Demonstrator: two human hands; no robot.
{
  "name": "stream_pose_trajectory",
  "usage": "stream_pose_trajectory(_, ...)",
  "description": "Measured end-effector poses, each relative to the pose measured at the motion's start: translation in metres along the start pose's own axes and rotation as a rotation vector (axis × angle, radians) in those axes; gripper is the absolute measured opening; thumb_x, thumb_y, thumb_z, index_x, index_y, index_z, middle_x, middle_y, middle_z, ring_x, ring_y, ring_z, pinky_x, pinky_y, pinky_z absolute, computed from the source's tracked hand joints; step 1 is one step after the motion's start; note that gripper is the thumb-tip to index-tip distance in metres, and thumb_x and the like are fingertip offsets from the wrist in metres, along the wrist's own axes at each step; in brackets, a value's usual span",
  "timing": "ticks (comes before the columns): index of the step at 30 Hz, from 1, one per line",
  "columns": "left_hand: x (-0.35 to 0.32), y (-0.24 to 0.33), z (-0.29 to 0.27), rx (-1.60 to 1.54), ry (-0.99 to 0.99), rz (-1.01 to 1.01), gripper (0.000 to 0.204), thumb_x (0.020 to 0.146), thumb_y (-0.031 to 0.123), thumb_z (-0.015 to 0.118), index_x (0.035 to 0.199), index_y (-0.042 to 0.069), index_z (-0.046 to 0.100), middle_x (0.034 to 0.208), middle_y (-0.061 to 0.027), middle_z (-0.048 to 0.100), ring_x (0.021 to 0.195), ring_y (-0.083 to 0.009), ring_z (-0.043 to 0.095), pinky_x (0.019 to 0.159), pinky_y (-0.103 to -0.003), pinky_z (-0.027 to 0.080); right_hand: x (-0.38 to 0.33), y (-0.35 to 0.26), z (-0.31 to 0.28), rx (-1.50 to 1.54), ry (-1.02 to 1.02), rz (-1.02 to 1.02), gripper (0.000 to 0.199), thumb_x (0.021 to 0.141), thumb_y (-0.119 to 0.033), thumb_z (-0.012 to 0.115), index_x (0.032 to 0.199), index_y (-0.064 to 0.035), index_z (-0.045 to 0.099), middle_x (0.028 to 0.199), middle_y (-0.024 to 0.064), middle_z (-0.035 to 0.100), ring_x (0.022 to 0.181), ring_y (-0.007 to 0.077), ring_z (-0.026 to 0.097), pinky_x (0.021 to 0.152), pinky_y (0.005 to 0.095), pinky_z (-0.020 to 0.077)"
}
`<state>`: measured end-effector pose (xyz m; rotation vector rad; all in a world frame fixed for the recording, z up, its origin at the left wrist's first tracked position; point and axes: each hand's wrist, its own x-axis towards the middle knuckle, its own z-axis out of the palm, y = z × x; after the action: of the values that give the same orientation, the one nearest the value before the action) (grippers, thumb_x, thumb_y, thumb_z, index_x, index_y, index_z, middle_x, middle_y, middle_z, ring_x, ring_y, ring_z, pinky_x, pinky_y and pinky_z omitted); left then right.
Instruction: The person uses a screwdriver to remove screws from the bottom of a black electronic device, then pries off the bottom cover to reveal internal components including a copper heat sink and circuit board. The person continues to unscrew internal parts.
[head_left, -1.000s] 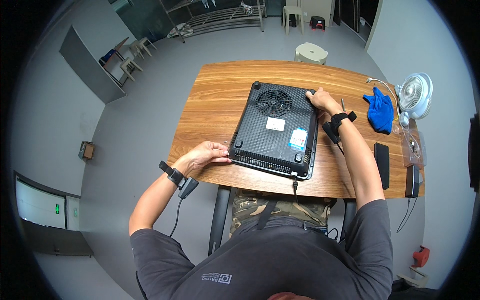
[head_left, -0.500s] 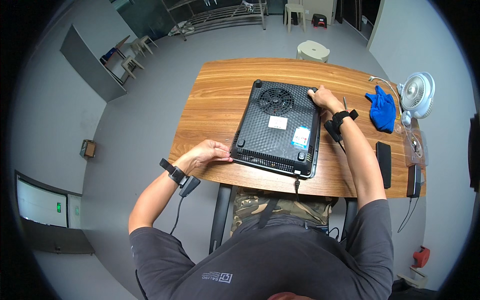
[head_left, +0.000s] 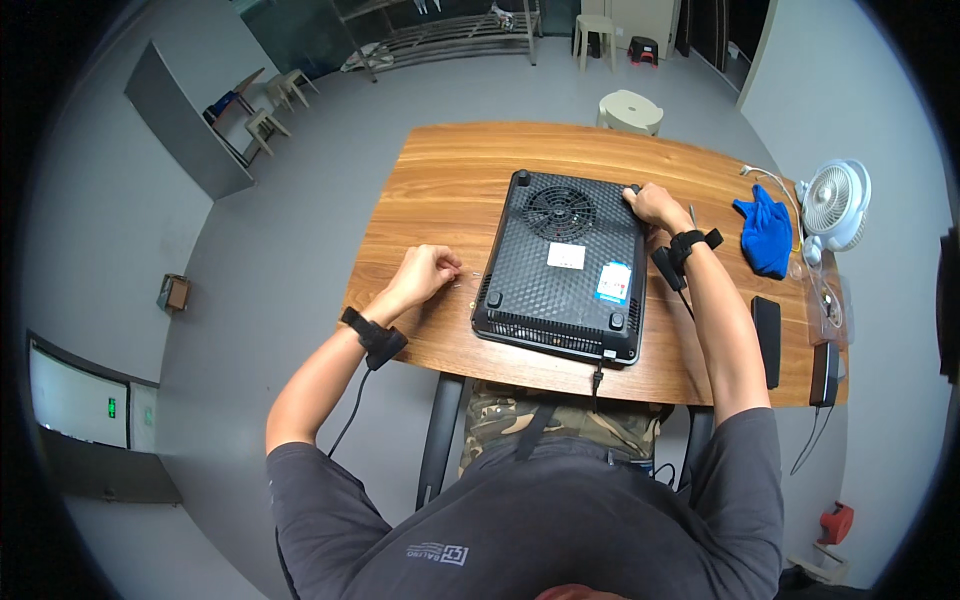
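Note:
A black induction cooker (head_left: 565, 265) lies upside down on the wooden table (head_left: 450, 190), its round fan grille and two stickers facing up. My right hand (head_left: 652, 205) rests on its far right corner, fingers curled over the edge. My left hand (head_left: 428, 270) hovers over the bare wood to the left of the cooker, fingers pinched together; something very small may be in them, too small to tell. Tiny pale specks, maybe screws (head_left: 466, 283), lie on the wood beside the cooker's left edge. The cooker's power cord (head_left: 597, 380) hangs off the near edge.
On the right end of the table lie a blue cloth (head_left: 765, 235), a small white fan (head_left: 832, 200), a black flat device (head_left: 767, 340), a dark bar-shaped item (head_left: 823, 372) and a clear bag (head_left: 828, 300). A round pale stool (head_left: 630, 108) stands beyond the table.
My left hand has left the cooker's near left corner and moved left onto the bare wood, fingers pinched. My right hand stays on the far right corner.

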<state>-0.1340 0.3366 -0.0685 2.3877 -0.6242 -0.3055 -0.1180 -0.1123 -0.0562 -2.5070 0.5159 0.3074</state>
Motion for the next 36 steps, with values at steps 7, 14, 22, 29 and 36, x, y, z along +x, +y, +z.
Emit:
stream_pose_trajectory(7,0.013,-0.001,0.022,0.179,0.071,0.217,0.017,0.087,-0.003,0.065,0.102,-0.003,0.073,0.097,-0.0217,0.074,0.093,-0.0374,0.073,0.084,-0.042,0.058,0.01,0.007,0.006,-0.09,0.06,-0.067,0.066,0.101,-0.05,0.049,0.116,0.0128,0.066,0.116,0.0346,0.067,0.108,0.0446,0.067,0.094,0.0468,0.0539)
stream_pose_trajectory(14,0.016,0.005,0.02,0.294,0.033,0.266,0.014,0.085,-0.001,0.068,0.099,-0.002,0.072,0.099,-0.0211,0.072,0.095,-0.0392,0.07,0.084,-0.045,0.056,0.004,0.002,0.004,-0.019,0.03,0.012,0.065,0.101,-0.048,0.052,0.116,0.014,0.065,0.113,0.0348,0.068,0.104,0.0442,0.069,0.088,0.0467,0.0573)
stream_pose_trajectory(22,0.019,0.0,0.018,0.258,0.007,0.268,0.016,0.085,0.0,0.069,0.1,-0.002,0.072,0.1,-0.0204,0.072,0.094,-0.038,0.07,0.084,-0.044,0.057,0.006,0.006,0.006,0.038,0.027,-0.019,0.063,0.102,-0.045,0.053,0.114,0.0165,0.062,0.105,0.0321,0.07,0.079,0.0393,0.074,0.06,0.0437,0.0626)
stream_pose_trajectory(29,0.055,0.021,0.003,0.217,0.048,0.261,0.028,0.089,0.006,0.071,0.113,-0.008,0.068,0.108,-0.026,0.071,0.096,-0.0359,0.073,0.085,-0.04,0.059,0.009,0.017,0.01,-0.008,0.129,-0.065,0.062,0.098,-0.048,0.055,0.109,0.0118,0.069,0.111,0.035,0.067,0.108,0.047,0.066,0.095,0.0488,0.0536)
stream_pose_trajectory(36,0.15,0.059,-0.002,0.263,0.043,0.285,0.046,0.095,0.031,0.069,0.117,-0.009,0.065,0.107,-0.0314,0.069,0.101,-0.0424,0.07,0.09,-0.045,0.056,0.011,0.021,0.012,-0.064,0.138,-0.091,0.07,0.099,-0.049,0.054,0.13,0.0135,0.055,0.121,0.0398,0.062,0.12,0.0492,0.06,0.104,0.0475,0.048)
